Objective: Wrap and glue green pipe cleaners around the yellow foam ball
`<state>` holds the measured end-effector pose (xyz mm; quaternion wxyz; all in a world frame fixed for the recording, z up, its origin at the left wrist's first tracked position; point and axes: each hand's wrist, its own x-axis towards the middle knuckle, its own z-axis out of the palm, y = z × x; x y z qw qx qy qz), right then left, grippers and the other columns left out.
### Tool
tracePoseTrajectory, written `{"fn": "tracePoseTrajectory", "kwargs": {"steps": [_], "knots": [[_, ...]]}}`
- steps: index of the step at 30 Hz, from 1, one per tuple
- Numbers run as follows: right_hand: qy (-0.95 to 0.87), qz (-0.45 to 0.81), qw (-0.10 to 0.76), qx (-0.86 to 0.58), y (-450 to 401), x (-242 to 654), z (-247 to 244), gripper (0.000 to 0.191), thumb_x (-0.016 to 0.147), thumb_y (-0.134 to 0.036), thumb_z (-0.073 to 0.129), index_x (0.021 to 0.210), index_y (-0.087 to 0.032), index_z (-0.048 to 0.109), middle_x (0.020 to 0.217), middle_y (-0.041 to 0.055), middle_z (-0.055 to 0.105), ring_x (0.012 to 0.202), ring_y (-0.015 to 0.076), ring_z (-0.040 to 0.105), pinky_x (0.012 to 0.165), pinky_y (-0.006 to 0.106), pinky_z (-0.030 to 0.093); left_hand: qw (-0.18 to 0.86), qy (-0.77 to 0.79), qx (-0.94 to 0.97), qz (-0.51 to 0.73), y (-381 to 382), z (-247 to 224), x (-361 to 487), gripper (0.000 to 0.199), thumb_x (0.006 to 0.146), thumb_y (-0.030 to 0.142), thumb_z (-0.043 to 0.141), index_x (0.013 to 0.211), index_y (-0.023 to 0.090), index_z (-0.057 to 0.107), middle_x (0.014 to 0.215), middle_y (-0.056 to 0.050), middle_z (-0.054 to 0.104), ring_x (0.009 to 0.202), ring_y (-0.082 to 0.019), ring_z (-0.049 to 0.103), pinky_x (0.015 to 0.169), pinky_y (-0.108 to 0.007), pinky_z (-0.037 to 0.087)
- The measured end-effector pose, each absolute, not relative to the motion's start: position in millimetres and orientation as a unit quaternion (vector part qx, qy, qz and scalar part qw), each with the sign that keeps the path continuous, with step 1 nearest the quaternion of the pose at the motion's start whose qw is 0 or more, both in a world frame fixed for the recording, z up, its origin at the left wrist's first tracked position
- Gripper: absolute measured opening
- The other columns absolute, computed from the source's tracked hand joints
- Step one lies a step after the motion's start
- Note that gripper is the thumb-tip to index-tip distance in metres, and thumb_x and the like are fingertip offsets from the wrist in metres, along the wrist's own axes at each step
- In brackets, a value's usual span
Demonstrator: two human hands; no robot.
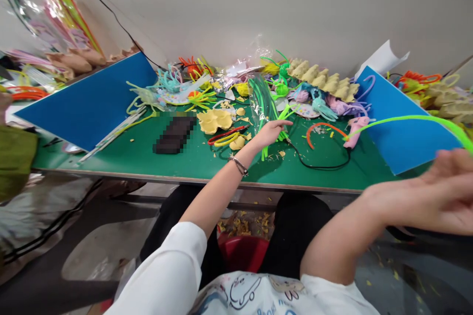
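My left hand [271, 134] reaches over the table with its index finger stretched out. It lies over a bundle of green pipe cleaners [263, 101] in a clear bag, and lime-green ends stick out around it. At the right edge my right hand [449, 197], blurred and partly out of view, pinches a bright green pipe cleaner [410, 118]. This stem arches left to a pink glue gun [356, 130] with a black cable. Beside the glue gun lies a curved orange pipe cleaner [320, 126].
Blue boards [92, 101] stand at both sides of the green table [195, 167]. Egg-carton pieces [215, 120], red-handled scissors [226, 135] and a pixelated dark object [175, 134] lie left of centre. Colourful crafted figures [321, 103] line the back. A person's green sleeve [16, 160] shows at far left.
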<state>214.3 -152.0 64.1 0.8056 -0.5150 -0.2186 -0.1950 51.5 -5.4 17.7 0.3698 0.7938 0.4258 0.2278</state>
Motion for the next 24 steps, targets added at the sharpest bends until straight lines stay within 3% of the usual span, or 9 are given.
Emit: {"fn": "tracePoseTrajectory", "kwargs": {"steps": [1, 2, 6, 9, 12, 16, 19, 21, 24], "knots": [[-0.254, -0.26, 0.802, -0.474, -150, 202, 63, 0.016, 0.093, -0.045, 0.042, 0.088, -0.033, 0.052, 0.085, 0.0035, 0.059, 0.087, 0.025, 0.064, 0.091, 0.053, 0.051, 0.398, 0.418, 0.782, 0.236, -12, 23, 50, 0.052, 0.091, 0.013, 0.028, 0.133, 0.016, 0.058, 0.073, -0.001, 0.051, 0.051, -0.008, 0.037, 0.053, -0.021, 0.037], [-0.341, -0.242, 0.78, -0.466, -145, 190, 59, 0.016, 0.092, -0.042, 0.049, 0.083, -0.031, 0.055, 0.077, 0.0022, 0.062, 0.075, 0.0231, 0.066, 0.082, 0.05, 0.054, 0.439, 0.401, 0.765, 0.247, -19, 29, 47, 0.049, 0.094, 0.02, 0.027, 0.133, 0.018, 0.057, 0.071, 0.0, 0.049, 0.048, -0.007, 0.033, 0.049, -0.021, 0.034], [-0.67, -0.033, 0.554, -0.494, -125, 161, 43, 0.022, 0.095, -0.034, 0.051, 0.084, -0.025, 0.069, 0.083, 0.0039, 0.075, 0.081, 0.0212, 0.071, 0.074, 0.036, 0.055, 0.672, 0.302, 0.614, 0.284, -45, 46, 31, 0.058, 0.099, 0.048, 0.019, 0.129, 0.019, 0.06, 0.067, 0.001, 0.042, 0.046, -0.006, 0.025, 0.044, -0.02, 0.022], [-0.763, 0.056, 0.461, -0.449, -119, 151, 38, 0.022, 0.094, -0.03, 0.052, 0.084, -0.024, 0.071, 0.085, 0.0023, 0.077, 0.08, 0.0187, 0.071, 0.072, 0.03, 0.053, 0.698, 0.315, 0.571, 0.297, -58, 48, 18, 0.044, 0.095, 0.041, 0.04, 0.13, 0.018, 0.056, 0.068, 0.003, 0.042, 0.049, -0.006, 0.028, 0.046, -0.019, 0.021], [-0.815, 0.123, 0.422, -0.377, -122, 142, 41, 0.021, 0.094, -0.028, 0.054, 0.084, -0.024, 0.071, 0.086, 0.0004, 0.077, 0.081, 0.0163, 0.07, 0.076, 0.028, 0.052, 0.658, 0.341, 0.574, 0.348, -67, 47, 2, 0.036, 0.087, 0.023, 0.053, 0.123, 0.018, 0.059, 0.074, 0.001, 0.05, 0.057, -0.006, 0.038, 0.052, -0.019, 0.03], [-0.809, 0.215, 0.426, -0.343, -124, 134, 42, 0.019, 0.092, -0.029, 0.058, 0.107, -0.024, 0.069, 0.1, 0.0006, 0.076, 0.091, 0.0149, 0.07, 0.084, 0.026, 0.053, 0.555, 0.365, 0.601, 0.444, -70, 47, -37, 0.033, 0.089, 0.022, 0.046, 0.119, 0.021, 0.06, 0.074, 0.002, 0.049, 0.054, -0.007, 0.035, 0.052, -0.019, 0.033], [-0.766, 0.242, 0.429, -0.412, -118, 135, 35, 0.026, 0.09, -0.031, 0.059, 0.114, -0.024, 0.066, 0.094, 0.0015, 0.075, 0.086, 0.0156, 0.07, 0.081, 0.028, 0.054, 0.43, 0.416, 0.632, 0.493, -65, 40, -70, 0.035, 0.091, 0.022, 0.037, 0.113, 0.021, 0.064, 0.075, 0.001, 0.051, 0.05, -0.006, 0.031, 0.048, -0.019, 0.032], [-0.753, 0.223, 0.392, -0.478, -110, 133, 27, 0.022, 0.089, -0.029, 0.058, 0.108, -0.022, 0.067, 0.091, 0.0032, 0.073, 0.083, 0.0175, 0.069, 0.078, 0.03, 0.054, 0.343, 0.456, 0.693, 0.44, -60, 27, -86, 0.038, 0.088, 0.016, 0.035, 0.1, 0.018, 0.07, 0.076, -0.001, 0.056, 0.054, -0.008, 0.041, 0.054, -0.019, 0.04], [-0.77, 0.173, 0.313, -0.529, -97, 124, 14, 0.027, 0.089, -0.025, 0.056, 0.114, -0.021, 0.066, 0.11, 0.0087, 0.07, 0.102, 0.0231, 0.066, 0.089, 0.037, 0.053, 0.264, 0.483, 0.767, 0.33, -55, 4, -95, 0.044, 0.08, 0.004, 0.035, 0.097, 0.017, 0.073, 0.083, -0.004, 0.064, 0.076, -0.014, 0.059, 0.079, -0.027, 0.051]]}}
